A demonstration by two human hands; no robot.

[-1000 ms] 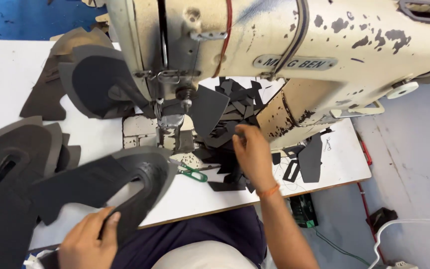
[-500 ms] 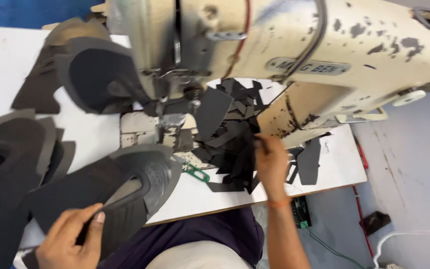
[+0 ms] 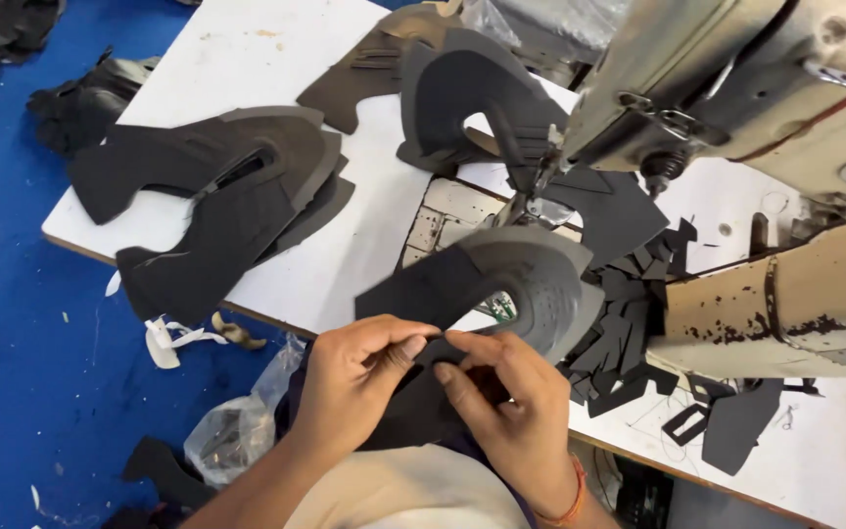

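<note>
1. Head view: the left hand (image 3: 350, 377) and the right hand (image 3: 501, 402) meet just above the person's lap, at the near edge of the white worktable (image 3: 276, 59).
2. Both hands pinch the near edge of a dark grey shoe upper piece (image 3: 511, 274), thumb and forefinger of each closed on it, fingertips almost touching.
3. The piece curves up from the hands onto the table, lying just in front of the needle area of the worn cream sewing machine (image 3: 736, 108).
4. A heap of small black cut pieces (image 3: 629, 333) lies to the right of it, under the machine arm.
5. A stack of finished uppers (image 3: 217, 196) lies on the table's left part, well apart from the hands.
6. Another curved upper (image 3: 462, 88) rests behind the needle.
7. The floor (image 3: 12, 323) is blue, with a crumpled clear plastic bag (image 3: 237, 431) beside the person's left arm.
</note>
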